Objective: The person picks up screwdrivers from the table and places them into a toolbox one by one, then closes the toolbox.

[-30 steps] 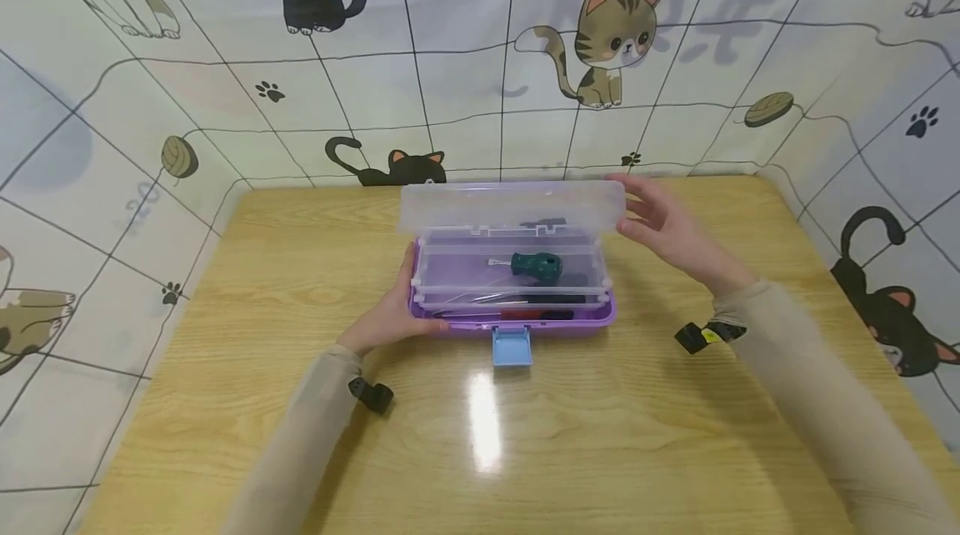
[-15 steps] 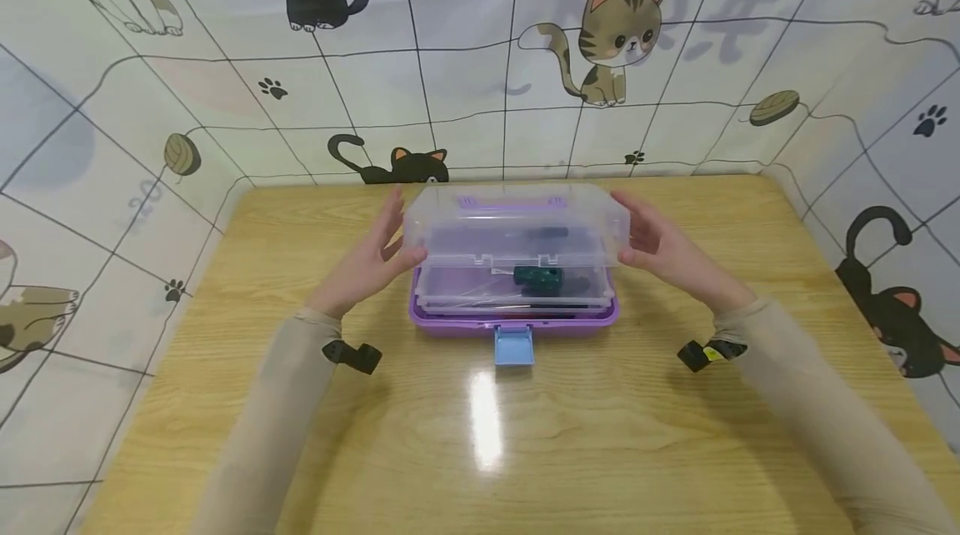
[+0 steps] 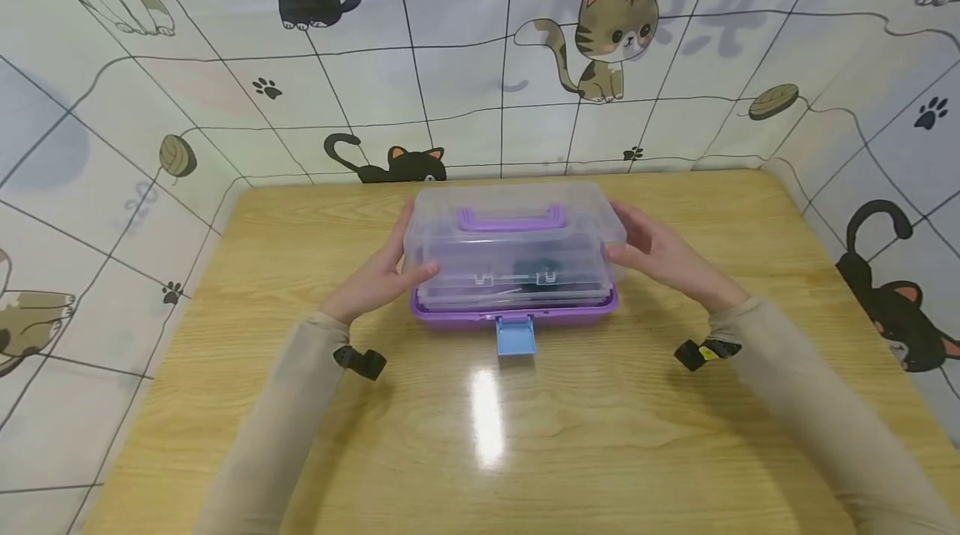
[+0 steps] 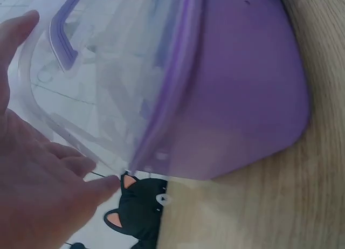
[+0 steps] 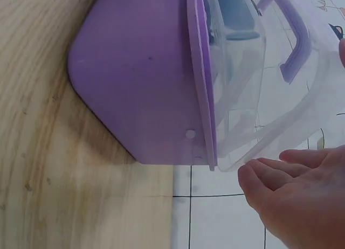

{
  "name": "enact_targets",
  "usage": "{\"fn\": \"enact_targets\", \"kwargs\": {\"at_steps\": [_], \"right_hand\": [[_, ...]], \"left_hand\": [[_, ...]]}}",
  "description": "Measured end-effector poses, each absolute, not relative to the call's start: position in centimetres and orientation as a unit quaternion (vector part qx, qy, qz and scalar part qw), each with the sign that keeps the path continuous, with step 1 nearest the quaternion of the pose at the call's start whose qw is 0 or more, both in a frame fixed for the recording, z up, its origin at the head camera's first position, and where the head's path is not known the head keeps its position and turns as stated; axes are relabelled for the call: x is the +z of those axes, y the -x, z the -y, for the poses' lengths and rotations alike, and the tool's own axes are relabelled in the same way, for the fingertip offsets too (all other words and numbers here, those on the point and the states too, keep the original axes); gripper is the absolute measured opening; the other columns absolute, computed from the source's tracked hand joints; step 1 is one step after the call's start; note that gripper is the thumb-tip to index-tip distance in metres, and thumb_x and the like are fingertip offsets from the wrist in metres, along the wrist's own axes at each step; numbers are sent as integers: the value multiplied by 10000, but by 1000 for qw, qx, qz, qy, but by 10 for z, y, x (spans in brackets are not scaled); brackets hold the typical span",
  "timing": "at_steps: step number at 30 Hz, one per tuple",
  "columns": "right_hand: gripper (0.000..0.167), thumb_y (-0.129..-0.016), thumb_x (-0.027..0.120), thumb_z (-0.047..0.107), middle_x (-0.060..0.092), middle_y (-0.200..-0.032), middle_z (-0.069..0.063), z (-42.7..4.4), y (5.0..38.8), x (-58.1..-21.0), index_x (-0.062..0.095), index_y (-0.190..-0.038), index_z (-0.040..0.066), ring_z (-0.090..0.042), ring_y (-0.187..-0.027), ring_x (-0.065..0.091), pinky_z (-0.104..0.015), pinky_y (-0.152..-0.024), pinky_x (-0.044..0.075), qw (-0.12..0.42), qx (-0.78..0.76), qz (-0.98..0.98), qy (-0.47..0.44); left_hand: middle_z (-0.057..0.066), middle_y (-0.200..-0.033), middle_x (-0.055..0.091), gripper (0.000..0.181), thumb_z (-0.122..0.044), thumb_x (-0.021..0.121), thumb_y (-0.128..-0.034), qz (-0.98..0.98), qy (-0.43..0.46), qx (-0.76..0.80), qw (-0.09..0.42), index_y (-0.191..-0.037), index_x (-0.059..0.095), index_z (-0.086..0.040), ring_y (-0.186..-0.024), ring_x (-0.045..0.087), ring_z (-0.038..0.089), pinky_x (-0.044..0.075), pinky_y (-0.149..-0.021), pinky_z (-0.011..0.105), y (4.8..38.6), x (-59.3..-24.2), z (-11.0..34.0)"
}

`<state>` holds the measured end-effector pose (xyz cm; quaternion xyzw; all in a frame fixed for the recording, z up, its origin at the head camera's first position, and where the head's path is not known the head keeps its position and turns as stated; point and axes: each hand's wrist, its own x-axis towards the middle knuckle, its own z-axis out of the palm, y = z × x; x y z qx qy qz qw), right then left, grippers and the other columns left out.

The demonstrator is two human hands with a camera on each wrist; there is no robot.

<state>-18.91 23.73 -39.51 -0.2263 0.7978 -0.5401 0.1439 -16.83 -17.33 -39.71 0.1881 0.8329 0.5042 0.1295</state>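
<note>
A purple toolbox (image 3: 450,321) sits on the table, its translucent lid (image 3: 442,214) tilted over it, with the front edge above the base rim. On the lid is a purple handle (image 3: 510,224). My left hand (image 3: 371,281) touches the lid's left end, thumb in front and fingers along the side. At the opposite end, my right hand (image 3: 663,256) touches the lid in the same way. In both wrist views the fingers lie fairly straight against the lid's rim. A dark green screwdriver (image 3: 536,271) shows dimly through the plastic. The blue latch (image 3: 516,337) hangs down at the front.
The wooden table (image 3: 600,418) extends in front of the box and to both sides. Behind and beside it stand walls (image 3: 465,85) with a cat-printed covering. A black wrist camera (image 3: 360,362) is strapped to each forearm.
The lid has swung forward and down over the box, bringing its handle into view. My left hand has moved from the base's left side up to the lid; my right hand has stayed at the lid's end.
</note>
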Motion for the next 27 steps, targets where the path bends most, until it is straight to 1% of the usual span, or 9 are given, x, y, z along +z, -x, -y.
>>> {"fn": "enact_targets", "kwargs": {"at_steps": [4, 8, 10, 13, 18, 20, 22, 24, 27], "right_hand": [[811, -917, 653, 62, 185, -1576, -149, -236, 187, -397, 145, -1549, 60, -340, -1403, 245, -464, -1119, 218, 137, -542, -801, 213], [905, -868, 715, 66, 191, -1578, -129, -237, 184, -400, 129, -1557, 93, -352, -1393, 260, -539, -1102, 222, 140, -535, -807, 208], [951, -842, 746, 67, 191, -1579, -124, -237, 183, -404, 123, -1559, 104, -360, -1390, 264, -555, -1096, 227, 142, -531, -810, 206], [1002, -811, 773, 47, 172, -1583, -124, -238, 185, -410, 109, -1559, 104, -363, -1399, 239, -543, -1107, 215, 141, -526, -812, 210], [1031, -796, 780, 20, 144, -1594, -86, -238, 188, -419, 101, -1563, 135, -324, -1415, 212, -501, -1123, 204, 134, -535, -805, 220], [1023, -800, 776, 19, 144, -1595, -74, -238, 187, -420, 108, -1564, 149, -315, -1417, 211, -496, -1123, 209, 131, -536, -804, 221], [1009, -805, 775, 32, 155, -1592, -79, -237, 184, -419, 120, -1563, 152, -315, -1412, 223, -495, -1119, 220, 125, -529, -811, 218], [982, -816, 770, 51, 179, -1582, -117, -236, 181, -418, 135, -1560, 126, -335, -1403, 242, -510, -1109, 238, 111, -510, -824, 221], [916, -843, 759, 117, 256, -1534, -210, -235, 173, -415, 171, -1542, 46, -385, -1367, 295, -550, -1073, 288, 83, -467, -852, 222]], "left_hand": [[-79, -1582, -153, 987, -294, 651, -932, -822, -191, 519, 134, -1522, -140, -333, -1436, -62, 157, 44, -1145, 485, 171, -403, 175], [-32, -1590, -166, 1054, -222, 697, -896, -810, -189, 535, 147, -1526, -143, -313, -1435, -79, 162, 36, -1142, 494, 173, -408, 174], [-4, -1590, -178, 1089, -183, 711, -874, -806, -187, 539, 157, -1529, -153, -279, -1436, -97, 182, 23, -1138, 508, 170, -404, 172], [18, -1586, -187, 1131, -140, 726, -846, -802, -185, 543, 168, -1529, -171, -242, -1435, -115, 214, 14, -1134, 521, 165, -398, 169], [-13, -1584, -170, 1188, -167, 765, -813, -804, -196, 539, 155, -1523, -177, -301, -1439, -92, 214, 14, -1132, 533, 174, -417, 170], [-15, -1588, -148, 1207, -196, 782, -796, -807, -197, 537, 148, -1519, -174, -333, -1443, -60, 212, 24, -1132, 532, 177, -424, 171], [-16, -1591, -131, 1199, -216, 781, -795, -810, -190, 536, 145, -1524, -165, -327, -1446, 4, 226, 45, -1133, 523, 177, -425, 170], [-2, -1595, -126, 1169, -241, 765, -811, -811, -189, 536, 137, -1534, -152, -283, -1444, 52, 257, 77, -1137, 509, 177, -424, 169], [5, -1599, -119, 1097, -279, 726, -856, -811, -189, 540, 121, -1546, -124, -211, -1442, 88, 281, 128, -1139, 485, 178, -423, 168]]}}
